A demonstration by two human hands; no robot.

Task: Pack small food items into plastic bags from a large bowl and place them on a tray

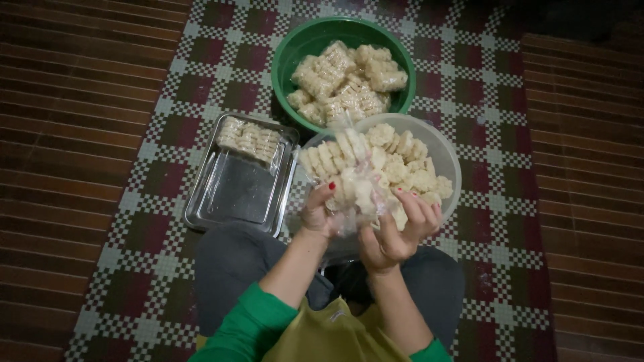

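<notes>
Item: clear plastic bag of pale crackers (355,181), held up above the near rim of the translucent bowl (446,151). Long axis runs roughly from 6 o'clock at the hands up to 12 o'clock, leaning slightly toward 11; its open top flares toward the green basin.

Left hand (318,213): closed on the lower left edge of the bag, thumb and fingers pinching the film; red nail visible.

Right hand (397,231): cupped under the bag at about 4 o'clock of it, fingers curled around a few loose crackers and the plastic. Whether it grips the film itself or only the crackers cannot be told. Both hands touch the bag, with neither clearly nearer; the bag lies between and just above them.

Surroundings:
- Translucent bowl, directly behind the bag at 12 to 2 o'clock, heaped with loose crackers (412,167).
- Green basin (290,57), at 12 o'clock beyond the bowl, touching or just behind its far rim, filled with packed bags of crackers (345,80).
- Metal tray (235,194), at 10 o'clock of the hands, just beside the bowl; one filled packet (249,137) lies across its far end.
- Checked mat (168,134) under everything, on a brick floor (60,121).
- Person's knees in grey and sleeves in green at 6 o'clock.

Obstruction: the bowl's near rim stands just beneath the bag.
</notes>
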